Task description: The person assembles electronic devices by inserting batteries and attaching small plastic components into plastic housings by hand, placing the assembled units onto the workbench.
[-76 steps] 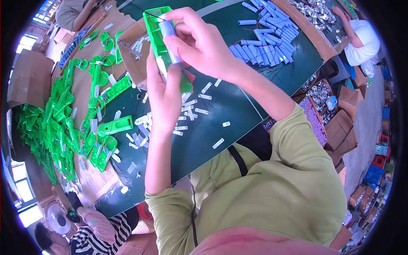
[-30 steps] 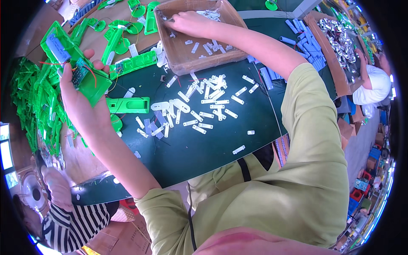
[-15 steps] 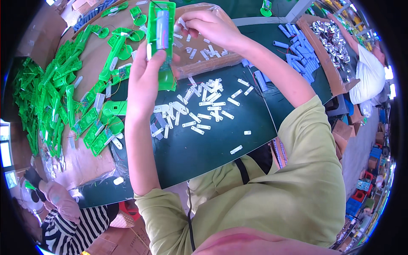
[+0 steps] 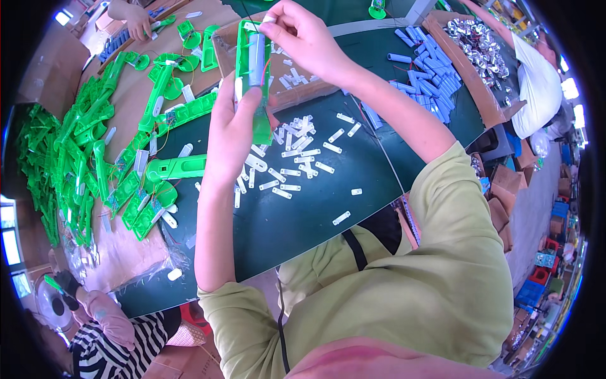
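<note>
My left hand [image 4: 232, 123] grips a long green plastic housing [image 4: 262, 129], held upright above the table with its hollow side showing. A blue cylindrical battery [image 4: 255, 60] lies lengthwise in the housing, with thin wires beside it. At the housing's upper end, my right hand [image 4: 306, 41] is closed in a pinch on a small white piece [image 4: 269, 18], whose exact shape its fingers hide. Below the housing, several white plastic strips [image 4: 290, 172] with holes at their ends lie scattered on the dark green table [image 4: 284, 221].
Green housings [image 4: 82, 139] are heaped at the left. Behind my hands stands a cardboard tray [image 4: 303, 93] of white pieces. Blue batteries [image 4: 435, 82] and a box of shiny metal parts [image 4: 476, 50] sit at the right. Another person's hand [image 4: 131, 20] reaches in at the far left; a striped-sleeved co-worker [image 4: 126, 344] is lower left.
My right hand has come left onto the housing's upper end with the white piece. The housing sits slightly lower and further right in view. Another person's hand has appeared at the far left.
</note>
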Demonstrator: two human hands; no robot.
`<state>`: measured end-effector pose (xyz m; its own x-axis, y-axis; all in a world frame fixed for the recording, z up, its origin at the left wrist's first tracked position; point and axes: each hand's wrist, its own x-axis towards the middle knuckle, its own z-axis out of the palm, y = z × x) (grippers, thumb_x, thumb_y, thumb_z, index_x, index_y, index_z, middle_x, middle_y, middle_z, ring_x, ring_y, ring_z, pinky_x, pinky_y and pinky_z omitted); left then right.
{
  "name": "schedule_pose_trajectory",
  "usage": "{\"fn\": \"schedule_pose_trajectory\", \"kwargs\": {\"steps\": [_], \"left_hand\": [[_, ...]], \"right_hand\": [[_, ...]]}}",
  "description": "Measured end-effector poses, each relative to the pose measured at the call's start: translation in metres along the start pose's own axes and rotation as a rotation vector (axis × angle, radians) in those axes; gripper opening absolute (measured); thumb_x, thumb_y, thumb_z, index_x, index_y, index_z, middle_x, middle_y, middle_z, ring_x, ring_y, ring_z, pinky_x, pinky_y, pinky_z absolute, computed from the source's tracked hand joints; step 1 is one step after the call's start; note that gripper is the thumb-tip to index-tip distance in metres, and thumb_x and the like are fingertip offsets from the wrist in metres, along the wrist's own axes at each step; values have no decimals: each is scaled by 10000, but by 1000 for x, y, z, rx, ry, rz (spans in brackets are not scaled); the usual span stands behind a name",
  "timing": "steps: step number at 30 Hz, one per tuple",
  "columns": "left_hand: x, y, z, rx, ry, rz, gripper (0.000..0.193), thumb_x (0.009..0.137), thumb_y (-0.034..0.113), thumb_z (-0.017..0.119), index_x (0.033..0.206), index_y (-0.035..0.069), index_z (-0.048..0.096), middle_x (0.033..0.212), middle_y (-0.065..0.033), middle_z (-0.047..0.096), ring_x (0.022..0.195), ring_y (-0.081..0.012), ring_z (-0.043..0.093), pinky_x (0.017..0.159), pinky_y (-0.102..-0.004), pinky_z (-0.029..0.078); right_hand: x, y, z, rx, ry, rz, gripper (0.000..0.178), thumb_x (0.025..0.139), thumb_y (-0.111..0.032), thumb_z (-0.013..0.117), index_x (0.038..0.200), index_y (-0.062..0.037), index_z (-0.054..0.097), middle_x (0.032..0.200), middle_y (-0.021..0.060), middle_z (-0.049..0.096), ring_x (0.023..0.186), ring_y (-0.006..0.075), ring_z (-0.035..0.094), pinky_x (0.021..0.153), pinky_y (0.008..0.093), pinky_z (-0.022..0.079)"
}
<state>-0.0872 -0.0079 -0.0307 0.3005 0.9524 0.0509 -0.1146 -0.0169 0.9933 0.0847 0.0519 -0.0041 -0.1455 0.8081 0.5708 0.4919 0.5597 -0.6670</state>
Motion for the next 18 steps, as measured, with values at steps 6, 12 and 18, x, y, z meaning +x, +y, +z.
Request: {"fn": "schedule_pose_trajectory", "kwargs": {"steps": [6, 12, 18], "left_hand": [[-3, 3, -1, 32, -2, 3, 315, 922, 141, 450, 1213, 20, 434, 806, -78, 592, 611, -120, 574, 558, -242, 452], [-4, 10, -5, 43, -59, -78, 340, 919, 161, 443, 1226, 17, 438, 811, -90, 595, 609, -127, 577, 570, -253, 450], [-5, 14, -4, 23, -62, -118, 291, 919, 196, 396, 1141, 24, 476, 812, -103, 598, 609, -147, 573, 549, -262, 447]], "right_hand": [[10, 22, 0, 210, -106, 120, 152, 906, -139, 572, 960, -22, 490, 682, -3, 520, 561, 45, 450, 464, 226, 350], [22, 25, -19, 481, -476, 160, 298, 929, -99, 524, 1224, -83, 484, 811, 2, 547, 611, 55, 485, 497, 210, 382], [22, 29, -17, 40, -297, -403, 214, 901, -55, 516, 1102, -37, 586, 970, 104, 596, 805, 195, 568, 664, 316, 439]]}}
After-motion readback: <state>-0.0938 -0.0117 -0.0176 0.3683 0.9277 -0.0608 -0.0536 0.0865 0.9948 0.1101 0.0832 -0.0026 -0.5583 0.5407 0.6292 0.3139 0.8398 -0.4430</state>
